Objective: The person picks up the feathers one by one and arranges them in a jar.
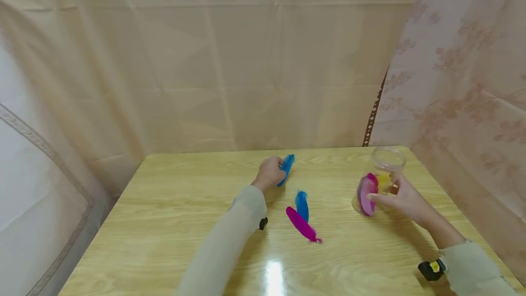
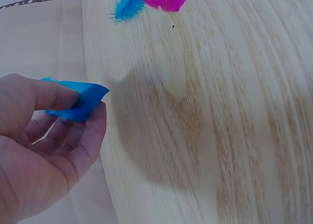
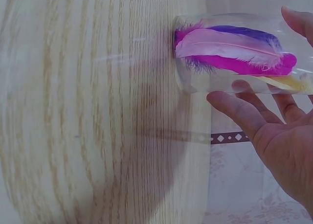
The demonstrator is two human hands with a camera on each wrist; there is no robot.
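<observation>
My left hand (image 1: 269,174) pinches a blue feather (image 1: 287,168) between thumb and fingers, close over the far part of the table. In the left wrist view the blue feather (image 2: 80,98) is bent between the fingertips. On the right, my right hand (image 1: 404,200) holds a clear jar (image 1: 389,159) that stands upright, open at the top. Pink, magenta, purple and yellow feathers are inside it; a light pink feather (image 3: 230,47) lies against the near wall. Between the hands, a magenta feather (image 1: 302,225) lies on the table, overlapping a second blue feather (image 1: 302,205).
The wooden table (image 1: 164,223) ends at a beige curtain (image 1: 255,67) behind and a flowered curtain (image 1: 464,81) on the right. Black wrist devices, one a black band unit (image 1: 431,269), sit at both sleeves. A bright reflection shows on the near tabletop.
</observation>
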